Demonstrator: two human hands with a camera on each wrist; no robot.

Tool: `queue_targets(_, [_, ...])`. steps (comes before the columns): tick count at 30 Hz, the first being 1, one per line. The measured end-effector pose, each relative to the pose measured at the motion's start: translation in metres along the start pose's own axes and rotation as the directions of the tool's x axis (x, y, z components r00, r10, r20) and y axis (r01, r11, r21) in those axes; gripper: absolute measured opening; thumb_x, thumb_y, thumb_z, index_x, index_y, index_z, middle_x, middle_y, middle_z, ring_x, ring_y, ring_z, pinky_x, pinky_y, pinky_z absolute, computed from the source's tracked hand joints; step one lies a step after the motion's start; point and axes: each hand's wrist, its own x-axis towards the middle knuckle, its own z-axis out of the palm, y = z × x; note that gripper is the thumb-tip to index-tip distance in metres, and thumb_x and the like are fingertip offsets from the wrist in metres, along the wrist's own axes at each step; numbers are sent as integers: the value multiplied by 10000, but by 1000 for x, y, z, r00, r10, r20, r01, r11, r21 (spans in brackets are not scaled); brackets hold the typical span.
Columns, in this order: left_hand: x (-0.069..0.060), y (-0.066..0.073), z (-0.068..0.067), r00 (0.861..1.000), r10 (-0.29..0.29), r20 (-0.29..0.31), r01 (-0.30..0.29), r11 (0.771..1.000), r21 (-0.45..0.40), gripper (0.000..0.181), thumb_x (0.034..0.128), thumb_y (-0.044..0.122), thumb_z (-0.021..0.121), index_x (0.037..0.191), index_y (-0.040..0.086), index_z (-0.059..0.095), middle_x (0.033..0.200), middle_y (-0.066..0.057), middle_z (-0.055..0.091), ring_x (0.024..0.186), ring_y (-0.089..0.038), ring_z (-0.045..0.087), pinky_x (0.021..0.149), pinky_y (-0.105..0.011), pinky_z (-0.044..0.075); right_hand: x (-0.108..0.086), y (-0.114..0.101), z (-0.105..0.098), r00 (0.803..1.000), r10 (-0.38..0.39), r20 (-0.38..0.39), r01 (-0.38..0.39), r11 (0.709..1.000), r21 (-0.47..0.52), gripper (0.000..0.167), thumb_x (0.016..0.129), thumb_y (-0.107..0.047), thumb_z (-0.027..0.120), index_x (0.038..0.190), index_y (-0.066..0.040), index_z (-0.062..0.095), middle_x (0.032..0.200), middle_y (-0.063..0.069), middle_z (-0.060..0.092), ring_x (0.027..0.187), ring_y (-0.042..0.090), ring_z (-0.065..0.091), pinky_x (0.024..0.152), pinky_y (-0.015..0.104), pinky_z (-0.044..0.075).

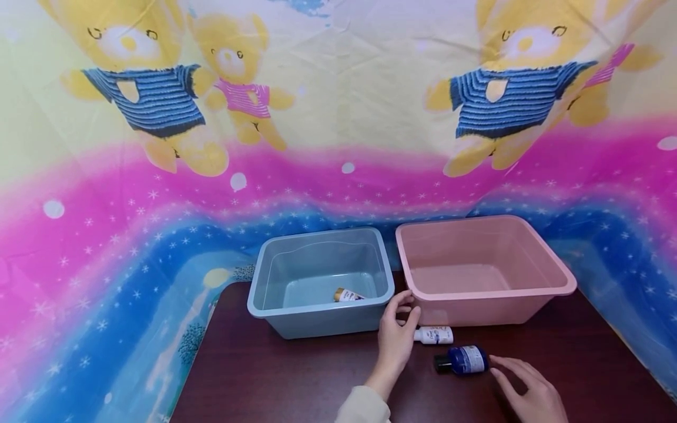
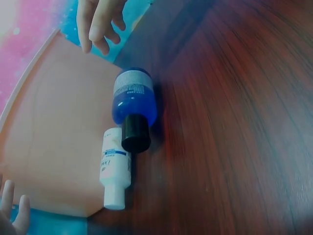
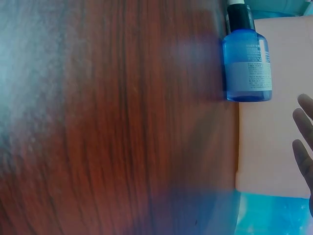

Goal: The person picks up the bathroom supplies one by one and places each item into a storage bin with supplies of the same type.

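Note:
A blue bottle with a black cap (image 1: 468,360) lies on its side on the dark table, its cap pointing left. Just behind it lies a white bottle (image 1: 436,335), close to the pink bin's front wall. My left hand (image 1: 398,336) is by the white bottle's cap end, fingers loosely bent with nothing between them. To the right of the blue bottle's base, my right hand (image 1: 530,392) holds nothing, its fingers extended. The left wrist view shows the blue bottle (image 2: 135,100), the white bottle (image 2: 115,164) and my right hand (image 2: 101,22) beyond them.
A blue-grey bin (image 1: 338,320) stands at the left with a small gold-capped tube (image 1: 347,295) inside. The pink bin (image 1: 476,311) stands to its right, near the patterned cloth (image 1: 338,176) behind the table (image 1: 254,376).

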Motion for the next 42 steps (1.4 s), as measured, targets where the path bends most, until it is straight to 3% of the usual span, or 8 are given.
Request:
queue_targets(7, [3, 4, 11, 997, -24, -69, 19, 997, -71, 297, 924, 195, 689, 1220, 187, 667, 1098, 55, 661, 941, -112, 606, 756, -250, 503, -3, 1, 5, 999, -36, -7, 36, 999, 19, 302, 736, -25, 840, 999, -155, 771, 942, -90, 690, 978, -210, 464, 868, -20, 253])
queue_targets(14, [6, 3, 20, 990, -11, -140, -1, 997, -81, 254, 910, 179, 706, 1164, 183, 686, 1023, 68, 659, 890, -116, 612, 739, -246, 498, -6, 1, 9, 998, -64, -11, 65, 997, 41, 351, 696, 5, 850, 996, -159, 770, 938, -55, 695, 999, -228, 447, 877, -19, 248])
queue_targets(20, [9, 1, 23, 987, 2, -162, -16, 996, -84, 265, 903, 172, 715, 1166, 168, 684, 998, 55, 655, 878, -121, 618, 738, -247, 501, -6, -1, 10, 998, -69, -7, 69, 997, 40, 368, 683, 5, 858, 993, -173, 770, 935, -59, 696, 993, -225, 453, 869, -19, 253])
queue_targets(31, [12, 7, 30, 972, -34, -233, 49, 997, 55, 320, 867, 296, 760, 1177, 255, 692, 949, 119, 635, 853, -158, 631, 711, -271, 453, -3, -2, 12, 998, -70, 10, 70, 997, 27, 366, 689, -4, 858, 997, -181, 771, 930, -54, 698, 967, -213, 467, 859, -18, 259])
queue_targets(42, [13, 2, 30, 976, -11, -219, 27, 997, 71, 329, 873, 304, 755, 1187, 232, 687, 930, 131, 624, 845, -125, 618, 716, -270, 454, 2, 3, 12, 992, -127, 11, 126, 990, 66, 401, 665, 25, 859, 1006, -166, 770, 944, -44, 697, 994, -193, 479, 890, -8, 260])
